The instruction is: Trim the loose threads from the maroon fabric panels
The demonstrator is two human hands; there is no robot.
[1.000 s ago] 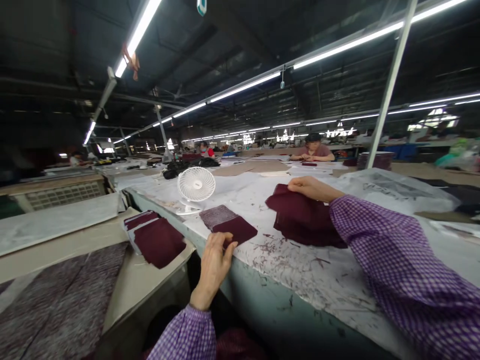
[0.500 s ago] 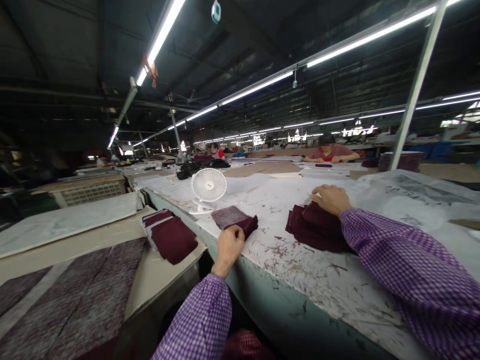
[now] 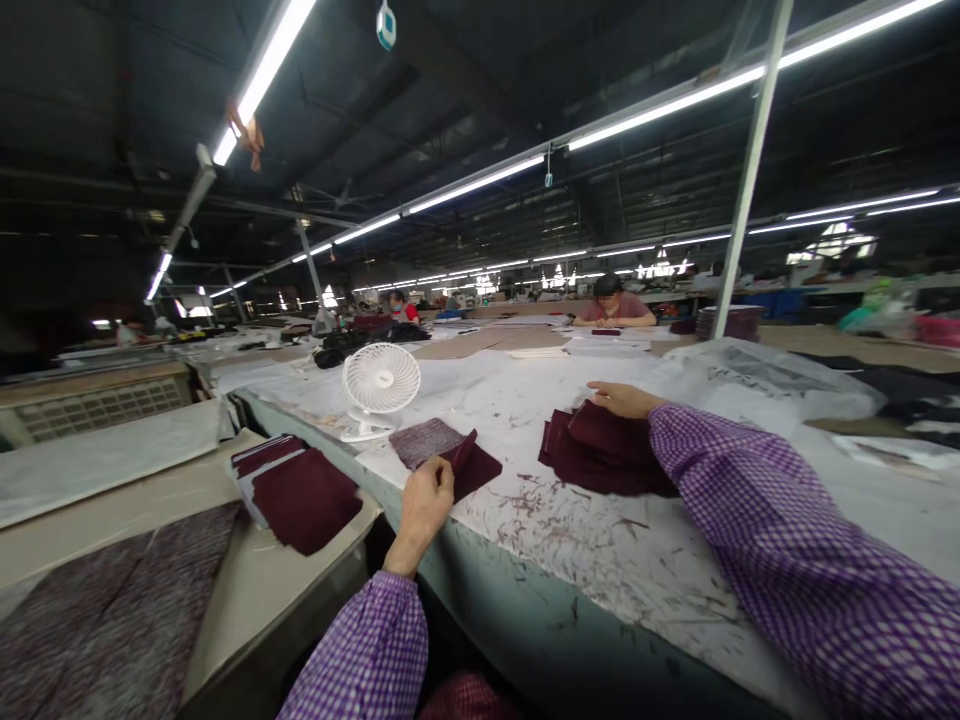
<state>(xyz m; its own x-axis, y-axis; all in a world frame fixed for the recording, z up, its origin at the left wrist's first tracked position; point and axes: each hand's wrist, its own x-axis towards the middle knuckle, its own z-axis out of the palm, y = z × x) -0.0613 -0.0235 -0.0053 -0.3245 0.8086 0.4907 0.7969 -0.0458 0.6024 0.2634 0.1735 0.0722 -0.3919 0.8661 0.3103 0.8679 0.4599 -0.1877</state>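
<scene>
1. the left hand (image 3: 426, 502) pinches a maroon fabric piece (image 3: 463, 455) narrowly, its corner raised, near the table's left edge.
2. the right hand (image 3: 624, 400) touches the far side of a maroon pile (image 3: 611, 455), farther right on the white-covered table (image 3: 517, 400); how wide its grip is, i cannot tell.
3. a white fan (image 3: 381, 378) stands just beyond the speckled fabric (image 3: 426, 440).
4. another maroon stack (image 3: 307, 500) lies left, on the side table (image 3: 262, 590).

I count one fan (image 3: 382, 378), two near hands (image 3: 426, 497), three near maroon batches (image 3: 307, 502), at least two people (image 3: 616, 303) beyond.
</scene>
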